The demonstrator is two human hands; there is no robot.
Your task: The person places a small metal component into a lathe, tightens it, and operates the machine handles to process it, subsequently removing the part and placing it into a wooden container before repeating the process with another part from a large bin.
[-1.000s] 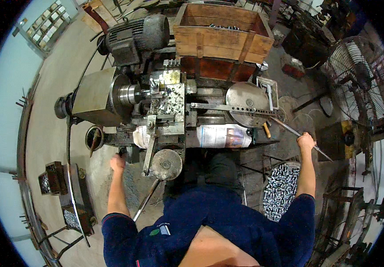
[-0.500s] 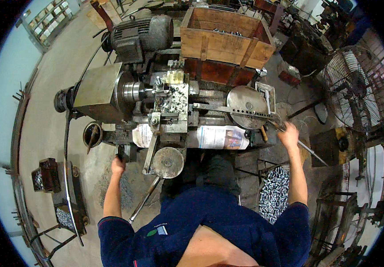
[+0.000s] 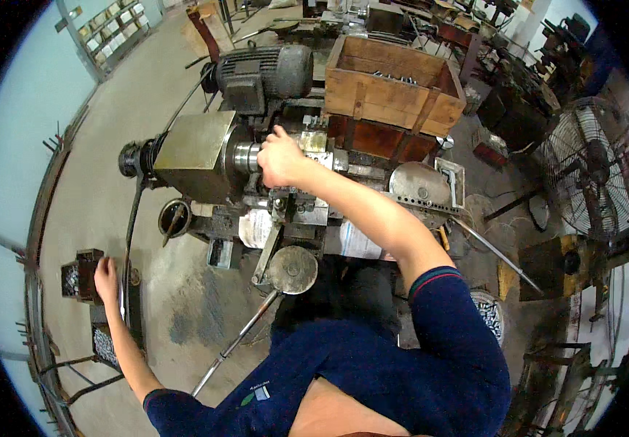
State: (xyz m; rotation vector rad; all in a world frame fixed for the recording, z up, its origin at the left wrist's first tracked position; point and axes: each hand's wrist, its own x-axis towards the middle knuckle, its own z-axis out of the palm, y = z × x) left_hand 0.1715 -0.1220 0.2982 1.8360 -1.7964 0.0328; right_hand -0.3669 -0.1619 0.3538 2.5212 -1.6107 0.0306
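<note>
At the end of the lathe-like machine's steel spindle (image 3: 244,157), my right hand (image 3: 282,160) is curled, one digit sticking up. Its fingers look closed; whatever they hold is hidden behind the hand. Far to the left, my left hand (image 3: 106,280) reaches beside a small dark metal bin (image 3: 81,293) holding small metal pieces. Its fingers look stretched out, and I see nothing between them. The machine's slide (image 3: 307,211) lies just below my right hand. A lever with a long metal handle (image 3: 502,255) extends to the right, with neither hand on it.
A wooden crate (image 3: 380,93) with metal pieces stands behind the machine, beside a motor (image 3: 274,71). A second metal handle (image 3: 238,342) slants toward me from a round plate (image 3: 292,269). A basket of bolts (image 3: 489,313) is near my right elbow; a fan (image 3: 584,167) stands right.
My right hand has let go of the long lever and crossed left to the spindle. My left hand has moved from the machine's front left to the small bin. The view has shifted.
</note>
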